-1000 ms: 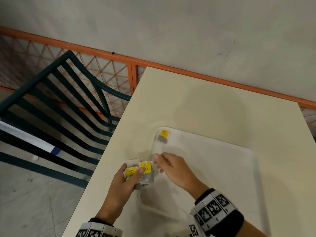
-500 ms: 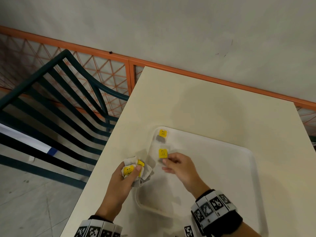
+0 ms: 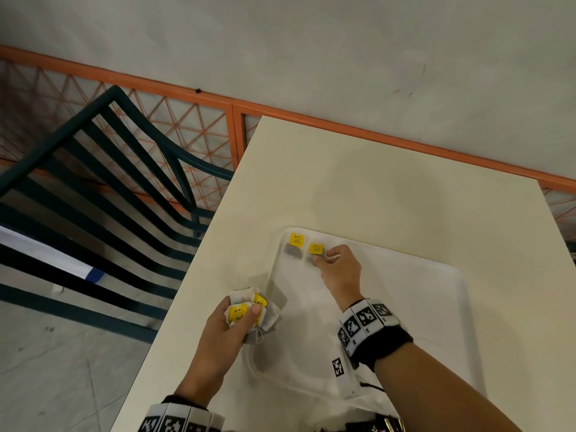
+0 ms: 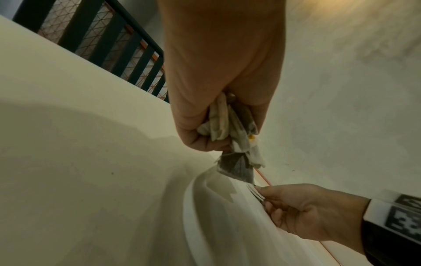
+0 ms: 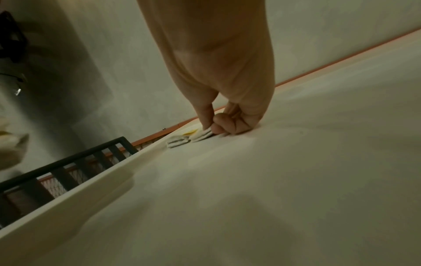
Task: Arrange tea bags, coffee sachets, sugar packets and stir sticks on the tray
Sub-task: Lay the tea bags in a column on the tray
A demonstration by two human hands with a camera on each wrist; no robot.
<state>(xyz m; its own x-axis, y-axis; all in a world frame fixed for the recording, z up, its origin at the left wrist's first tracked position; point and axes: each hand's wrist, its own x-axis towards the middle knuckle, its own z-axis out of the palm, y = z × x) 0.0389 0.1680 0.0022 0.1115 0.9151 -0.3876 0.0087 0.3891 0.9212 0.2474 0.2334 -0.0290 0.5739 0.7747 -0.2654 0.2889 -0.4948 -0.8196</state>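
Pinching second tea bag (image 3: 313, 255) between thumb and forefinger, right hand (image 3: 339, 269) sets it in tray (image 3: 436, 307) far-left corner, just beside first tea bag (image 3: 294, 246). Left hand (image 3: 232, 325) grips tea bag bunch (image 3: 249, 310) at tray's left rim.

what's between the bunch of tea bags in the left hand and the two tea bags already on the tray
Only the tray's raised rim and bare tray floor lie between the held bunch and the two placed tea bags; the head view shows it.

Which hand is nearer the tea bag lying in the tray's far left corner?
Right. The right hand pinches a second tea bag set right beside the corner tea bag. The left hand holds a bunch of tea bags over the tray's near left rim.
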